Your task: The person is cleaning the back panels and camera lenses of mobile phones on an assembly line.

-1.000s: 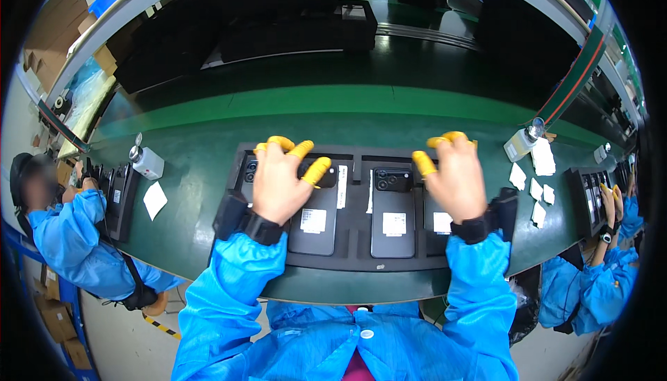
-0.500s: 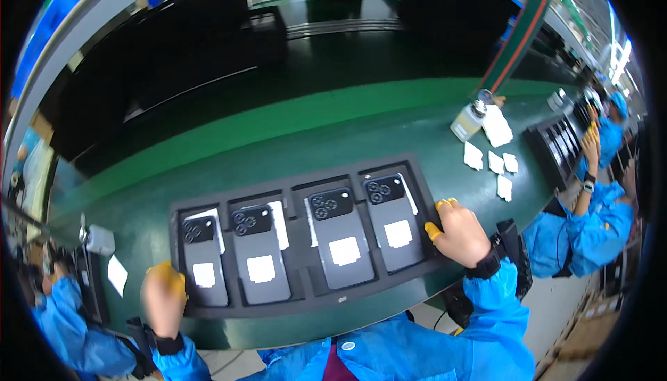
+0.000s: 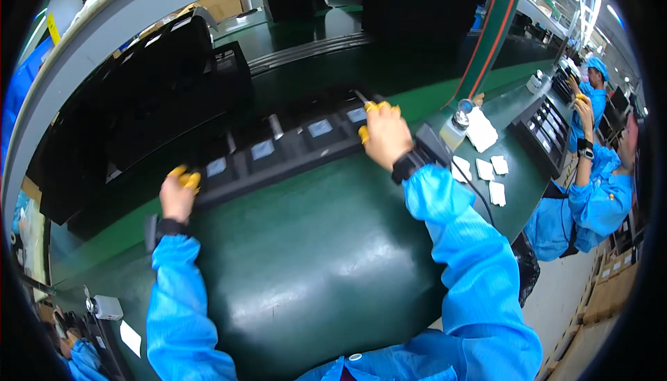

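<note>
While left hand (image 3: 178, 197) and right hand (image 3: 388, 134) grasp opposite ends of the black tray (image 3: 292, 168) | 4 white-labelled phones (image 3: 319, 128) lie inside, dimly visible | green desk (image 3: 313, 263) spreads nearer

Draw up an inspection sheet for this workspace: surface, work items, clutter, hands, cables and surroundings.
Surface: green bench top, glossy
Work items: dark tray with four phones bearing white labels, blurred
Clutter: bottle and white paper pieces to the right; second bottle and white sheet at lower left
Hands: left hand at the tray's left end, right hand at its right end; yellow finger covers
Cables: thin dark cable by the right wrist
Surroundings: co-workers in blue on both sides
</note>
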The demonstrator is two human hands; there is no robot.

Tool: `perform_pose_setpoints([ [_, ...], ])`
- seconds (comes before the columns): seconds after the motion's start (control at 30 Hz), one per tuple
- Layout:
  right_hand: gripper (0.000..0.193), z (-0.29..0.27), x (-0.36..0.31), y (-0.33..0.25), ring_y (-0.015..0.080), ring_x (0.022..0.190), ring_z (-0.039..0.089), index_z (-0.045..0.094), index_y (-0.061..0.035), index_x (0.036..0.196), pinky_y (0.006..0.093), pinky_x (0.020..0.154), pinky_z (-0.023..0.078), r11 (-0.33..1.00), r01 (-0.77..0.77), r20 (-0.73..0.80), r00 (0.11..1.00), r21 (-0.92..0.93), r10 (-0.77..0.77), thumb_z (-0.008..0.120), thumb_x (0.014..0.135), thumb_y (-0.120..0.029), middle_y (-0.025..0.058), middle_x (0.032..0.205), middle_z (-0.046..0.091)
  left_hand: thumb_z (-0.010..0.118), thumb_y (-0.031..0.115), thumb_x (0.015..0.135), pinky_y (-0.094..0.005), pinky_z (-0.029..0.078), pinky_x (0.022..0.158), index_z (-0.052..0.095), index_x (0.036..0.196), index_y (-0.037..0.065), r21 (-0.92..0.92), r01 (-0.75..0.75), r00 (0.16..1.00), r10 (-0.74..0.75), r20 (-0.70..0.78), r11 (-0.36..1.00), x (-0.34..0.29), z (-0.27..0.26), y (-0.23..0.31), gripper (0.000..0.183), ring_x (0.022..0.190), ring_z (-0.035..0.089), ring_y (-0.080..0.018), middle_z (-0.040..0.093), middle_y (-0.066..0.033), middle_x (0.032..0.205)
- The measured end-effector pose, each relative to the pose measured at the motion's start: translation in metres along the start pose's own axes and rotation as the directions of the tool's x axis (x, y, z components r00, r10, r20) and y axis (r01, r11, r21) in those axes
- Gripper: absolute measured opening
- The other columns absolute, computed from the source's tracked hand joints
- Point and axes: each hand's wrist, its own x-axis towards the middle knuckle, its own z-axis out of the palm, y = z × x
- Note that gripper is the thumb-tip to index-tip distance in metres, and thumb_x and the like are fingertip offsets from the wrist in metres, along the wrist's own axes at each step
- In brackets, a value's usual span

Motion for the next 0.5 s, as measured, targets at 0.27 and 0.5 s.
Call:
perform_pose_setpoints([
  [0.27, 0.043, -0.039, -0.072, -0.049, 0.0422, 0.108, 0.054, 0.056, 0.0032, 0.121, 0.0464, 0.097, 0.044, 0.806, 0.206, 0.264, 0.875, 0.555, -0.405, 0.067, 0.084, -0.015, 0.0243, 0.114, 0.056, 0.066, 0.008, 0.088, -0.0326, 0.053, 0.084, 0.045, 0.136, -0.007, -0.473, 0.081, 0.904, 0.135, 0.406, 0.877, 0.014, 0.153, 0.107, 0.054, 0.102, 0.064, -0.0209, 0.062, -0.0155, 0.119],
  [0.5, 0.045, -0.022, -0.025, -0.007, 0.0406, 0.112, 0.052, 0.056, 0.0014, 0.124, 0.0453, 0.099, 0.042, 0.883, 0.284, 0.097, 0.935, 0.374, -0.341, 0.068, 0.083, -0.011, 0.0223, 0.122, 0.055, 0.070, 0.010, 0.085, -0.0316, 0.054, 0.071, 0.058, 0.124, -0.004, -0.149, -0.348, 0.926, 0.364, 0.102, 0.926, 0.011, 0.166, 0.160, 0.043, 0.085, 0.065, -0.0207, 0.063, -0.0188, 0.115],
])
